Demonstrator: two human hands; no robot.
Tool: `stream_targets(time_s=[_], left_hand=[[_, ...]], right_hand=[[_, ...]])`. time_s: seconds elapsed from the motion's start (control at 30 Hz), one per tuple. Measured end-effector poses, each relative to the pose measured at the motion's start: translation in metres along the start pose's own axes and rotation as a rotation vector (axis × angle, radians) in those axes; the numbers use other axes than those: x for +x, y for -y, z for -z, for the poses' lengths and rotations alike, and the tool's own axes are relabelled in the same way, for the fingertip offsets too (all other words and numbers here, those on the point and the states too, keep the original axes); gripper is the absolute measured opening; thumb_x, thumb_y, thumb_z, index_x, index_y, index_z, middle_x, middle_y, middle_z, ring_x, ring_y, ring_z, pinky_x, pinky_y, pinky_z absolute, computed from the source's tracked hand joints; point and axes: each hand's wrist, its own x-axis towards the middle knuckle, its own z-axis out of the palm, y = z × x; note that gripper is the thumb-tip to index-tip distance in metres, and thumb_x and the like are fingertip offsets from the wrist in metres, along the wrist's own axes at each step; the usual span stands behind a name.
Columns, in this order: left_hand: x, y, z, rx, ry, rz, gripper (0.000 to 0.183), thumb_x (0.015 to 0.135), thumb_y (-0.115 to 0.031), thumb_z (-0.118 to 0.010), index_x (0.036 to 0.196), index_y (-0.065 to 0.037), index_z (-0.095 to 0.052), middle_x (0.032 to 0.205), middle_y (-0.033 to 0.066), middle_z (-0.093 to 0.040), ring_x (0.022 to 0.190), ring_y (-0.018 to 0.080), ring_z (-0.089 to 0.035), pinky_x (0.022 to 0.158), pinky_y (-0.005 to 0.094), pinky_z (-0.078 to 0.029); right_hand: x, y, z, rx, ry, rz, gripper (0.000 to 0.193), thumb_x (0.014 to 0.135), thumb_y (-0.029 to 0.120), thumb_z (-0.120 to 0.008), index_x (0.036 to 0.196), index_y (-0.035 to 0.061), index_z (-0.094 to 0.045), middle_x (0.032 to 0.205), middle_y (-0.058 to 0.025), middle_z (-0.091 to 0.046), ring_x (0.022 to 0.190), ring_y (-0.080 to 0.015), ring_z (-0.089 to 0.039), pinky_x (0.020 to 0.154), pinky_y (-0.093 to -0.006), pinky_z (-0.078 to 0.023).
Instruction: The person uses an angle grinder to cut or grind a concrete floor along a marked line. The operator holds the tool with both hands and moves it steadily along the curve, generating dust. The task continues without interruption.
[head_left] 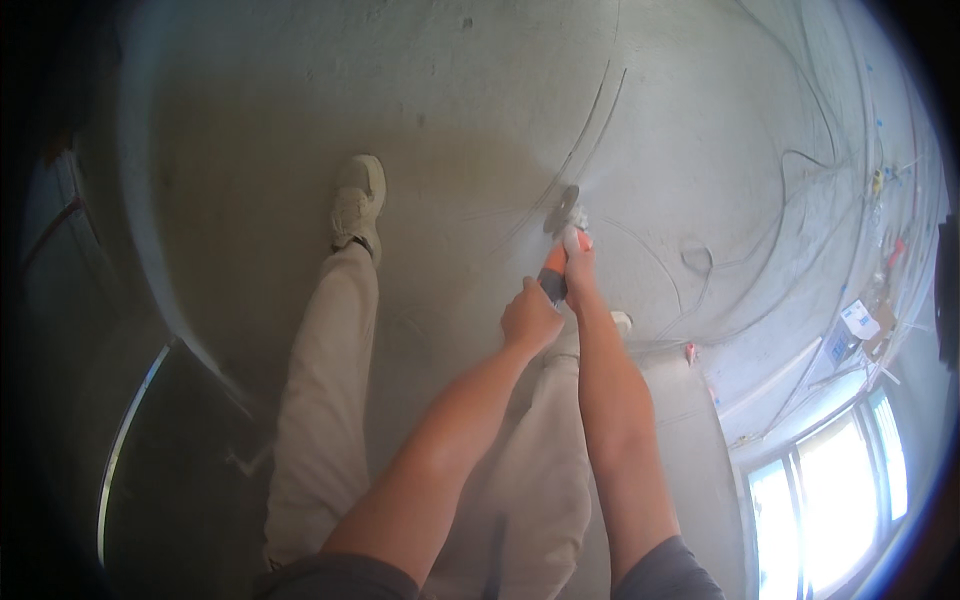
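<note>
An orange and black angle grinder [555, 266] is held in both my hands, pointing away from me. My left hand [531, 317] is closed around its dark rear end. Farther forward, my right hand [578, 264] wraps the body just behind the head. The round disc [564, 209] stands on edge at the grey concrete floor [440, 270]. Pale dust hazes the air by the disc, so I cannot make out how deep it sits. Two thin curved lines run away from the disc across the floor.
My beige shoe [358, 205] is planted left of the grinder; the other is mostly behind my right arm. A loose cable [735, 265] winds over the floor at the right. Beyond it lie a cardboard box [880, 335] and scattered scraps. Bright windows [835, 495] stand lower right.
</note>
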Motion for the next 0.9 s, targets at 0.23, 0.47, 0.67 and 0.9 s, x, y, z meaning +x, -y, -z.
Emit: stream_targets(time_s=[0.23,0.47,0.67,0.9], left_hand=[[0.000,-0.004,0.003,-0.027,-0.001,0.008,0.053,0.086,-0.020,-0.073,0.129,0.002,-0.052,0.117,0.0268,-0.074,0.112,0.0465,-0.072,0.094,0.0544,-0.057],[-0.001,0.017,0.003,0.028,0.025,0.061,0.054,0.086,-0.018,-0.073,0.131,0.001,-0.051,0.119,0.0255,-0.074,0.113,0.0444,-0.073,0.095,0.0534,-0.057],[-0.011,0.056,-0.003,0.051,0.019,0.082,0.061,0.085,-0.017,-0.072,0.139,0.001,-0.050,0.119,0.0248,-0.074,0.113,0.0461,-0.072,0.096,0.0541,-0.056],[-0.007,0.047,-0.002,0.069,0.001,0.057,0.059,0.085,-0.017,-0.071,0.137,0.002,-0.051,0.118,0.0253,-0.074,0.112,0.0466,-0.072,0.095,0.0545,-0.056]], right_hand=[[-0.009,0.020,0.001,0.067,0.194,-0.030,0.042,0.108,0.045,-0.063,0.130,0.0098,-0.056,0.100,-0.0036,-0.059,0.083,-0.0177,-0.059,0.068,-0.0392,-0.056],[-0.026,0.003,-0.005,0.123,0.216,-0.109,0.045,0.107,0.044,-0.066,0.128,0.0053,-0.058,0.103,-0.0057,-0.061,0.089,-0.0213,-0.062,0.070,-0.0428,-0.058],[-0.037,-0.050,-0.018,0.094,0.144,-0.144,0.046,0.106,0.045,-0.068,0.130,0.0074,-0.059,0.104,-0.0043,-0.063,0.088,-0.0194,-0.063,0.075,-0.0408,-0.058],[-0.029,-0.053,-0.016,0.033,0.049,-0.006,0.044,0.105,0.043,-0.068,0.130,0.0072,-0.060,0.103,-0.0039,-0.064,0.086,-0.0180,-0.063,0.076,-0.0372,-0.057]])
